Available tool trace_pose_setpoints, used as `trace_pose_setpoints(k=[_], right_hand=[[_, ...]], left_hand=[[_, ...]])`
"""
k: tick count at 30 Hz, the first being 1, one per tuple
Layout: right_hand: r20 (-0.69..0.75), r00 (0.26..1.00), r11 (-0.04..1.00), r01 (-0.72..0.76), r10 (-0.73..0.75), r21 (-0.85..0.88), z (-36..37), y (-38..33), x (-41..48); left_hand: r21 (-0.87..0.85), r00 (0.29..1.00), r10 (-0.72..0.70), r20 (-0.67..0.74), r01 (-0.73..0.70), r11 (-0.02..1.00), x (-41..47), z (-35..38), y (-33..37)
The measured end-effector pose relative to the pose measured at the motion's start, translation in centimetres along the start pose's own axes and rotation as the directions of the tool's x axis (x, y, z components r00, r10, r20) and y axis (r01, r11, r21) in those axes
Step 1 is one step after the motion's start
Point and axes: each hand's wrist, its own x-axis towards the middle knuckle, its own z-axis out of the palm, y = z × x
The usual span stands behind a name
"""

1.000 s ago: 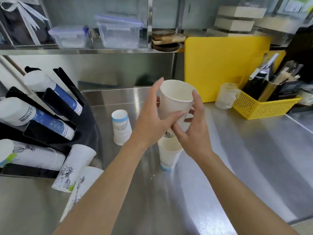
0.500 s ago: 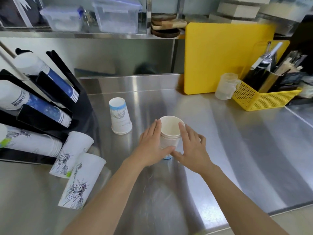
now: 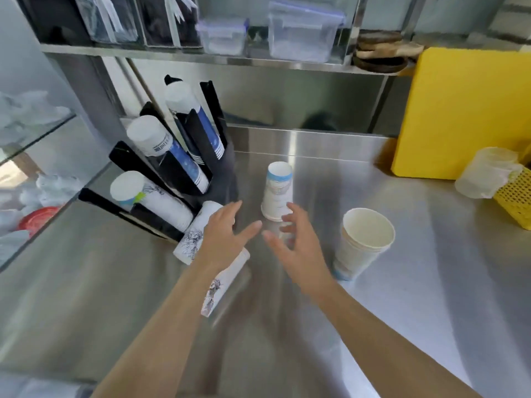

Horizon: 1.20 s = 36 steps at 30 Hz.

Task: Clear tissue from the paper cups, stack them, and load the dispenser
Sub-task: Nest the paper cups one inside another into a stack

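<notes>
A short stack of white paper cups [image 3: 362, 242] stands upright on the steel counter [image 3: 431, 282], to the right of my hands. An upside-down cup with a blue band [image 3: 278, 193] stands just beyond my fingertips. Two cups with line drawings lie on their sides: one [image 3: 193, 237] against the dispenser, the other [image 3: 224, 282] partly under my left wrist. The black cup dispenser [image 3: 184, 165] at the left holds three slanted rows of cups. My left hand [image 3: 227, 234] and my right hand [image 3: 293, 239] hover side by side, both empty with fingers spread.
A yellow cutting board [image 3: 465, 110] leans at the back right. A yellow basket [image 3: 514, 196] and a plastic-wrapped item [image 3: 485, 179] sit at the right edge. A shelf above holds clear containers [image 3: 301, 33]. A glass pane [image 3: 37, 133] stands at left.
Both hands pushed the held cup down onto the standing cup, then let go. They have moved left, away from the stack, towards the upside-down cup. The view has swung left.
</notes>
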Motion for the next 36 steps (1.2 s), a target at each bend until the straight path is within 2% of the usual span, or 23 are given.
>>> trace_pose_setpoints(k=[2,4,7,11,15,17,19,24,28,30,33,36], right_hand=[[0.123,0.978,0.978,-0.182,0.169,0.103,3.0,1.3,0.1],[0.203,0.940,0.948,-0.299,0.274,0.105,5.6,3.0,0.0],[0.274,0.876,0.895,-0.436,0.397,0.095,8.3,4.6,-0.3],[0.282,0.857,0.883,-0.465,0.431,0.063,9.7,5.1,-0.7],[0.261,0.894,0.912,-0.399,0.364,0.098,8.8,4.5,-0.5],[0.209,0.939,0.938,-0.308,0.273,0.160,7.6,3.6,0.0],[0.088,0.982,0.968,-0.180,0.167,0.174,5.3,2.2,0.8],[-0.117,0.989,0.996,0.092,-0.092,-0.007,-2.0,-3.0,2.4],[-0.280,0.940,0.972,0.145,-0.193,-0.185,-8.5,-4.7,2.3],[-0.347,0.905,0.954,0.162,-0.246,-0.254,-11.0,-4.8,1.7],[-0.406,0.870,0.934,0.149,-0.280,-0.326,-13.6,-4.3,0.7],[-0.411,0.860,0.907,0.128,-0.303,-0.402,-14.6,-2.9,-0.2]], left_hand=[[0.018,0.991,-0.134,-0.014,0.134,0.991,-0.9,-1.1,-2.4],[0.025,0.974,-0.228,-0.002,0.228,0.973,-2.0,-1.7,-4.3],[0.021,0.962,-0.275,-0.006,0.275,0.961,-3.5,-1.8,-6.1],[-0.008,0.921,-0.388,0.028,0.389,0.921,-4.4,-1.2,-6.9],[-0.117,0.925,-0.379,0.035,0.381,0.917,-4.3,-1.0,-6.0],[-0.230,0.944,-0.329,0.035,0.328,0.916,-3.6,-1.2,-4.5],[-0.290,0.972,-0.235,-0.004,0.224,0.930,-2.4,-0.9,-2.0],[-0.385,0.993,0.078,-0.086,-0.105,0.917,-0.2,-0.6,5.8],[-0.395,0.927,0.372,-0.044,-0.358,0.846,0.6,1.0,12.3],[-0.402,0.885,0.465,-0.023,-0.434,0.806,0.6,2.3,14.8],[-0.441,0.842,0.540,0.012,-0.480,0.758,0.3,4.5,16.7],[-0.477,0.835,0.547,0.055,-0.459,0.749,0.1,6.7,16.5]])
